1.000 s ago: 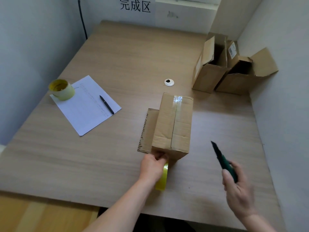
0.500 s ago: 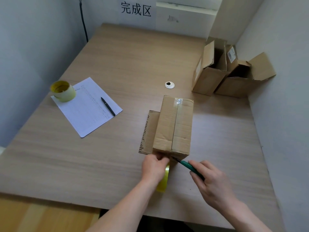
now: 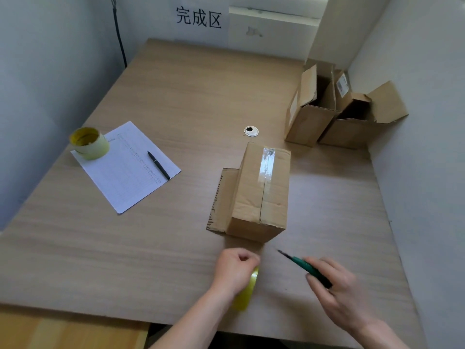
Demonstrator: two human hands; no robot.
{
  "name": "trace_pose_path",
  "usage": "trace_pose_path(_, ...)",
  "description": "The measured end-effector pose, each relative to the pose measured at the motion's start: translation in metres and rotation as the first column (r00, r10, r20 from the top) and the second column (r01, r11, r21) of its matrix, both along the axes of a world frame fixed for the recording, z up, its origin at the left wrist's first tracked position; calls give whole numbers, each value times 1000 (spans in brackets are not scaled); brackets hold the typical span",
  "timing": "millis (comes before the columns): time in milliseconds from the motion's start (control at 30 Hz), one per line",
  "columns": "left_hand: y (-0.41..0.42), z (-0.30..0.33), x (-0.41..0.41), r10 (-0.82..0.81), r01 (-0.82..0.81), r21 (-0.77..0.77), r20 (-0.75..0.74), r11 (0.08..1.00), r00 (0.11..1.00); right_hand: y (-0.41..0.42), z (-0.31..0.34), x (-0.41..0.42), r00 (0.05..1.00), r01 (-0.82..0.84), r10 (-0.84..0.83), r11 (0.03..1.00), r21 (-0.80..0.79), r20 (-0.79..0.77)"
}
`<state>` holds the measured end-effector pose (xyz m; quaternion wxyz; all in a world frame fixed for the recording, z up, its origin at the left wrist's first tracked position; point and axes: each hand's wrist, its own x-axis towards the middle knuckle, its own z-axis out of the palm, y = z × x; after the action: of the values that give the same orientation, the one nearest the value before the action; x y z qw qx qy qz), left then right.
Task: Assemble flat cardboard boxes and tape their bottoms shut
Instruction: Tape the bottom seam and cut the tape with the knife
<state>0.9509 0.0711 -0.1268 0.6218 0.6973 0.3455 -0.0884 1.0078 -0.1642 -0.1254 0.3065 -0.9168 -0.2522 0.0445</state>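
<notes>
Gripping 1 tape roll (image 3: 246, 290) and 1 knife (image 3: 305, 267), fingers curled; 3 boxes (image 3: 261, 192).

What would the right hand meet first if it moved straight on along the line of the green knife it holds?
Probably the near end of the taped box: the right hand aims the green knife up-left at it, though depth is unclear.

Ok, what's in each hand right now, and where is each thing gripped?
The right hand grips a green utility knife by its handle, blade end pointing toward the taped box. The left hand is curled round a yellow tape roll; the exact hold is hidden.
</notes>
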Motion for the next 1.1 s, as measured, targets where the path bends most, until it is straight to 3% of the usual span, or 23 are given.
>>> trace_pose_path(100, 1, 4, -5, -81, 81, 4, 24, 997, 996, -29, -26, 8, 930, 326, -355, 916, -236, -92)
trace_pose_path(167, -2, 8, -7, -121, 121, -8, 53, 993, 991, -28, -30, 16, 866, 368, -469, 834, -411, -176)
trace_pose_path(233, -7, 13, -6, -128, 133, -33, 118, 991, 985, -12, -24, 19, 871, 372, -476, 802, -467, -124)
trace_pose_path(300, -11, 20, -4, -129, 133, -10, 190, 991, 973, 12, -9, 11, 870, 437, -468, 877, -198, -152)
trace_pose_path(333, -13, 24, -3, -127, 131, 0, 224, 991, 966, 26, 2, 2, 856, 453, -426, 891, 29, -294)
trace_pose_path(400, -15, 31, -1, -135, 135, 20, 290, 991, 947, 55, 24, -20, 786, 455, -172, 811, 368, -594)
trace_pose_path(467, -16, 38, -1, -143, 145, 18, 323, 989, 936, 78, 35, -37, 719, 449, 30, 742, 497, -694)
trace_pose_path(600, -19, 50, -1, -124, 138, -18, 330, 990, 936, 103, 47, -45, 712, 522, 7, 663, 537, -702)
trace_pose_path(767, -13, 52, -10, -143, 107, 115, 378, 988, 915, 106, 70, -38, 667, 590, -29, 630, 505, -744)
trace_pose_path(867, -13, 51, -19, -161, 84, 186, 452, 979, 877, 105, 77, -34, 679, 581, -94, 675, 455, -728)
trace_pose_path(1000, -7, 51, -27, -289, 104, 378, 473, 920, 832, 103, 87, -32, 792, 468, -132, 758, 455, -596)
trace_pose_path(1100, -2, 50, -32, -210, 62, 299, 494, 952, 844, 103, 91, -31, 854, 381, -149, 832, 403, -499)
